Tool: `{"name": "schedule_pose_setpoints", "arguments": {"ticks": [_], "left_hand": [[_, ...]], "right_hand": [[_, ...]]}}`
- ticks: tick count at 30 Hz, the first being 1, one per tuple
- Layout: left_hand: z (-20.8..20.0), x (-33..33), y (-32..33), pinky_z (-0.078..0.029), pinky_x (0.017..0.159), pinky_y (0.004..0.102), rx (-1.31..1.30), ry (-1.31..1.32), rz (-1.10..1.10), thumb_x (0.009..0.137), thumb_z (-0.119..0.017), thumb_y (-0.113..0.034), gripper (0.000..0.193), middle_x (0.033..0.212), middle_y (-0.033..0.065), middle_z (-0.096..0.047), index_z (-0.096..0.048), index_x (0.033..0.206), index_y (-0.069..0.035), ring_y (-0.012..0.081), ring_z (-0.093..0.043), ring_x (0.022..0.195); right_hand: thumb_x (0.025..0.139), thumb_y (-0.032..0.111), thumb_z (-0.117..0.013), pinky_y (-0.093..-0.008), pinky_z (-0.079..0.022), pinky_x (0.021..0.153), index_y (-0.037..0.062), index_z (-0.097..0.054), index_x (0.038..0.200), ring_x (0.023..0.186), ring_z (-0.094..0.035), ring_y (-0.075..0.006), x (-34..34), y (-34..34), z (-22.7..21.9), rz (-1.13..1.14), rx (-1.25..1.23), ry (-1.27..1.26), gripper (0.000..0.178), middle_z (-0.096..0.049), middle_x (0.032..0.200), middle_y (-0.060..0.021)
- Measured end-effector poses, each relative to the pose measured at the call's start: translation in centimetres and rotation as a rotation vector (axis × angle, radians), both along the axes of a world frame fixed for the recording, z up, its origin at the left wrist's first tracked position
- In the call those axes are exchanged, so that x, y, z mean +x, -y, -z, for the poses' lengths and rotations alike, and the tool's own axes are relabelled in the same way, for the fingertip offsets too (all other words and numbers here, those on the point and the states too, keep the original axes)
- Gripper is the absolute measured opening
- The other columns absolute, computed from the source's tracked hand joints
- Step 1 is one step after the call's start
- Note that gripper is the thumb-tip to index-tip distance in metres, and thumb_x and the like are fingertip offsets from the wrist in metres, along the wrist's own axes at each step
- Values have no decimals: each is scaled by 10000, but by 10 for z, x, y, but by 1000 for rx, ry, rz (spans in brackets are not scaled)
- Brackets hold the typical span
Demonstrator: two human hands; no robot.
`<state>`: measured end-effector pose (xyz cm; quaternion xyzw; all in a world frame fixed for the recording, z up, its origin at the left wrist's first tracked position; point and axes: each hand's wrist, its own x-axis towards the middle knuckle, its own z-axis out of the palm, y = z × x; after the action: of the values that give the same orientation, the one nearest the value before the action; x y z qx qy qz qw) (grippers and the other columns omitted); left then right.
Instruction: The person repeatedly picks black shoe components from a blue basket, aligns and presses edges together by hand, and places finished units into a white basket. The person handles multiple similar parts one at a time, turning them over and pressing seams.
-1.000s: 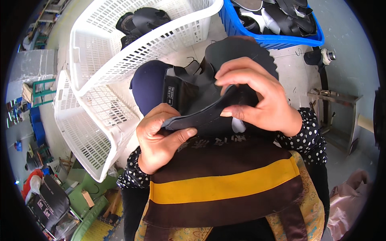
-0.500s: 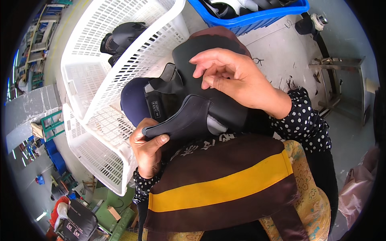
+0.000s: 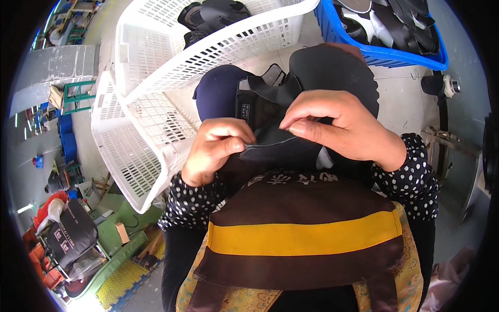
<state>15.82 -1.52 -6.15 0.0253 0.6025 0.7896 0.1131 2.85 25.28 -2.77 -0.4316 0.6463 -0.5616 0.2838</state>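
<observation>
A black shoe upper (image 3: 285,151) of soft fabric lies across my lap, its opening turned up. Inside it shows a dark lining with a small printed label (image 3: 245,111), and a strap-like flap (image 3: 275,92) stands up at the far side. My left hand (image 3: 215,148) pinches the left end of its near rim between thumb and fingers. My right hand (image 3: 338,125) is closed, thumb and fingertips together just over the rim. Whatever sits between those right fingertips is too small to make out.
Under the upper are a navy rounded pad (image 3: 218,93) and a dark cushion-like pad (image 3: 338,73). White slatted baskets (image 3: 156,112) stand to the left, one holding black uppers (image 3: 215,18). A blue crate (image 3: 392,56) with more uppers is far right. A metal frame (image 3: 452,140) stands at right.
My right hand has come down from the air to the upper's rim. My left hand has shifted its pinch along that rim. The whole view has swung, moving the baskets and crate rightward.
</observation>
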Motion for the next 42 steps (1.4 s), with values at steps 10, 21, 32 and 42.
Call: {"name": "schedule_pose_setpoints", "arguments": {"ticks": [10,21,32,42], "left_hand": [[-13,-45,-29,-350,503,205,-284,7,147,1009,-692,-71,167,735,-27,-580,-657,858,-10,28,-454,581],[-18,-25,-40,-437,618,209,-211,161,-48,1003,-698,-43,80,781,-28,-627,-714,937,0,32,-531,688],[-33,-4,-49,-521,767,304,-724,-523,-291,758,-929,-111,344,981,108,-646,-716,1006,-2,210,-636,860],[-22,5,-67,-503,614,339,-837,-646,-220,695,-848,86,269,845,101,-645,-676,871,-25,264,-621,706]], "right_hand": [[1004,347,-740,-259,-395,544,-36,-717,872,612,-502,-46,-9,20,-8,-31,319,153,406,-590,640,-27],[956,166,-740,-224,-350,532,-21,-733,869,603,-467,-12,-10,20,-8,-40,392,408,206,-585,656,43],[938,99,-708,-235,-355,516,-29,-689,810,580,-448,-17,-3,17,-4,87,330,405,182,-549,623,43],[870,162,-701,-309,-456,548,-60,-727,824,555,-550,-115,4,10,10,102,303,315,228,-648,620,-117]]}}
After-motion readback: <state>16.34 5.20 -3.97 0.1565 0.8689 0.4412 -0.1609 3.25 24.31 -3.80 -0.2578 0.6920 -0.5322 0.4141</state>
